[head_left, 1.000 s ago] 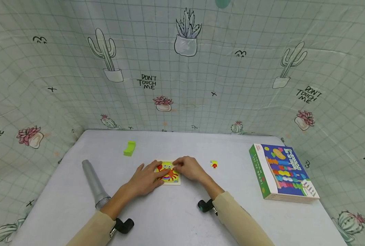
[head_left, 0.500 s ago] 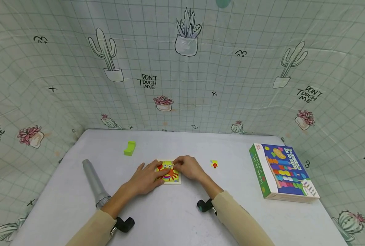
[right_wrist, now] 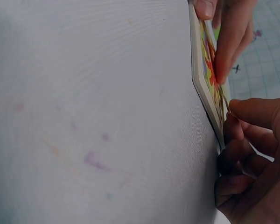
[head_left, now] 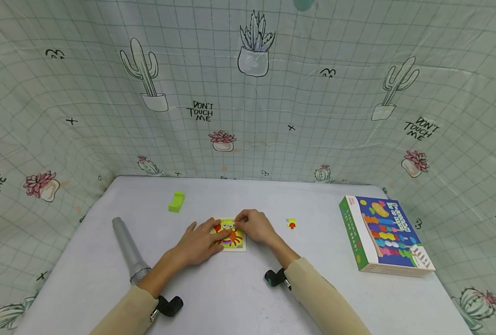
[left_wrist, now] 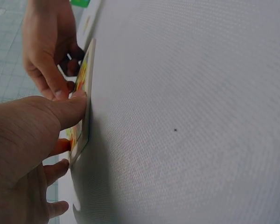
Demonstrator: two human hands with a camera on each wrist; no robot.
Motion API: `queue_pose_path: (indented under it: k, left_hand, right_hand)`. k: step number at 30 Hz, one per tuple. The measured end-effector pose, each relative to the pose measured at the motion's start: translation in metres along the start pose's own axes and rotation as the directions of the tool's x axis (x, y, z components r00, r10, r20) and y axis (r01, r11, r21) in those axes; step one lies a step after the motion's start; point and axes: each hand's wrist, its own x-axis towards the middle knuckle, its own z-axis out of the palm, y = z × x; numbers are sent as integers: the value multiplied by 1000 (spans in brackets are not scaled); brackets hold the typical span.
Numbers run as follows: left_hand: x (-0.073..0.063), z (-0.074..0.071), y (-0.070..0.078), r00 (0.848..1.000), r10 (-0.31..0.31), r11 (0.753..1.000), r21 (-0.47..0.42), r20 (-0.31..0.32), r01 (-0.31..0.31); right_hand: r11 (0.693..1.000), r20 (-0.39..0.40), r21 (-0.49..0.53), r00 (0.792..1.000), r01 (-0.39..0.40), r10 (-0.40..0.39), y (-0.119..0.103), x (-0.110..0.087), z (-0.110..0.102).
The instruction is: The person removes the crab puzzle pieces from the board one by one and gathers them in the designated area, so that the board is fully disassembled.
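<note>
A small square jigsaw puzzle (head_left: 238,242) with a red crab on yellow lies at the middle of the table. My left hand (head_left: 197,243) rests on its left part with fingers extended; in the left wrist view its thumb (left_wrist: 72,111) presses the near edge of the board. At the upper right corner my right hand (head_left: 256,226) pinches a thin puzzle piece (right_wrist: 225,100) between thumb and index finger. That piece is tilted up from the board in the right wrist view, and its picture is mostly hidden. A loose yellow and red puzzle piece (head_left: 291,224) lies to the right.
A lime-green block (head_left: 176,202) sits at the back left. A grey tube-like object (head_left: 129,249) lies beside my left forearm. A blue and green game box (head_left: 386,235) stands at the right. Patterned cloth (head_left: 289,102) rises behind the table.
My right hand has shifted very slightly away from me, and its forearm a little left. The left hand stays put on the puzzle.
</note>
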Motion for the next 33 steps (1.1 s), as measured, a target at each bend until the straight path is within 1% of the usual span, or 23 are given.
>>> queue_pose_path:
  k: [6, 9, 14, 18, 22, 26, 33]
  left_hand:
    - [0, -1, 0, 1000, -5, 1000, -2, 2, 5]
    - [0, -1, 1, 1000, -7, 1000, -3, 5, 7]
    - [-1, -1, 1, 1000, -10, 1000, -1, 4, 10]
    - [-2, -2, 2, 1000, -9, 1000, -11, -1, 9]
    - [-2, -2, 2, 1000, -9, 1000, -21, 2, 10]
    - [-2, -2, 2, 1000, -8, 1000, -23, -3, 8]
    - [-3, 0, 2, 1000, 7, 1000, -18, -16, -7]
  right_hand:
    - [1000, -21, -11, 1000, -19, 19, -1, 3, 2]
    - [1000, -20, 5, 1000, -23, 23, -2, 3, 2]
    - [997, -2, 71, 1000, -28, 29, -3, 2, -1]
    - [989, 3, 141, 999, -51, 51, -3, 0, -6]
    - [977, -20, 201, 997, -68, 74, 3, -4, -16]
    - [969, -59, 236, 994, -78, 95, 13, -9, -31]
    - [954, -102, 263, 979, -146, 178, 35, -23, -61]
